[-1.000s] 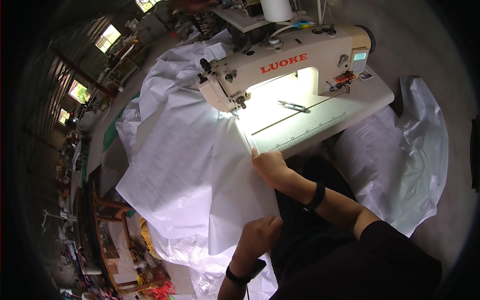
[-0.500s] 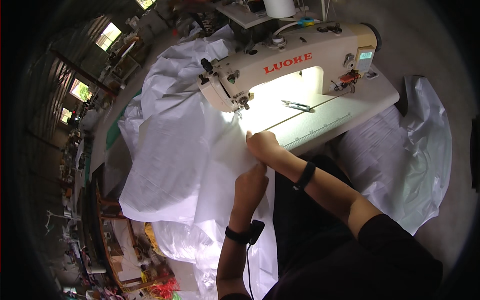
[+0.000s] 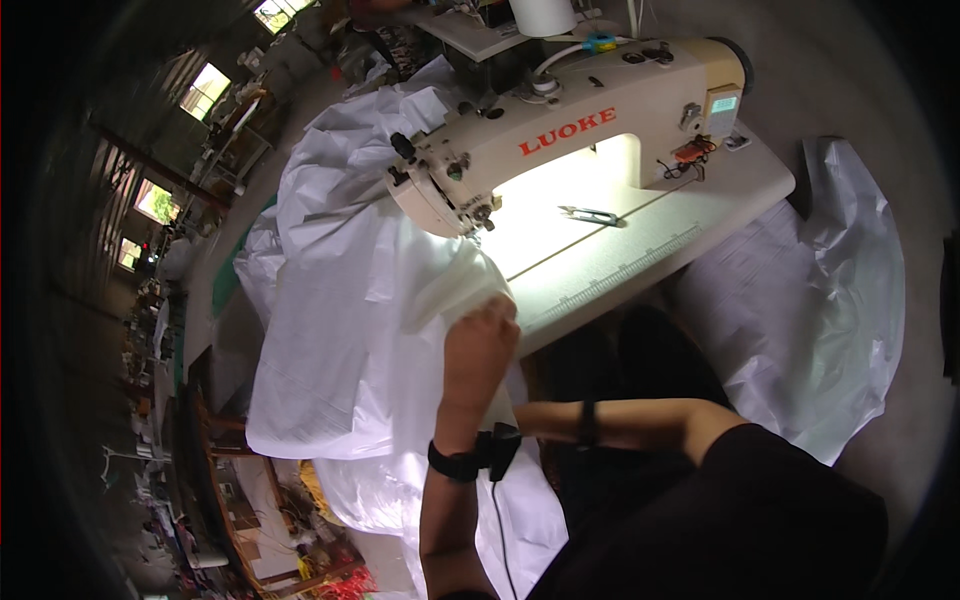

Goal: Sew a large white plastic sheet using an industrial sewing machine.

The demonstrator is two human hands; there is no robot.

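A large white plastic-like sheet (image 3: 330, 330) drapes over the left end of the sewing machine (image 3: 560, 130) and hangs down in folds. My left hand (image 3: 482, 340) is closed on the sheet's edge, just in front of the lit needle area. Below it, my right hand (image 3: 538, 417) reaches leftward, its fingers hidden behind my left wrist and the sheet. The sheet runs up under the machine's needle end. On the machine bed (image 3: 640, 262) lies a pair of thread snips (image 3: 592, 216), away from both hands.
A white thread cone (image 3: 543, 16) stands behind the machine. More white sheeting (image 3: 800, 300) hangs at the right. A wooden frame (image 3: 225, 440) stands at the lower left, near red strands (image 3: 345, 578). A small control panel (image 3: 722, 108) sits at the machine's right end.
My right hand has left the sheet near the needle and moved down, behind my left wrist. My left hand has risen toward the needle, and the sheet's edge by it has shifted and folded.
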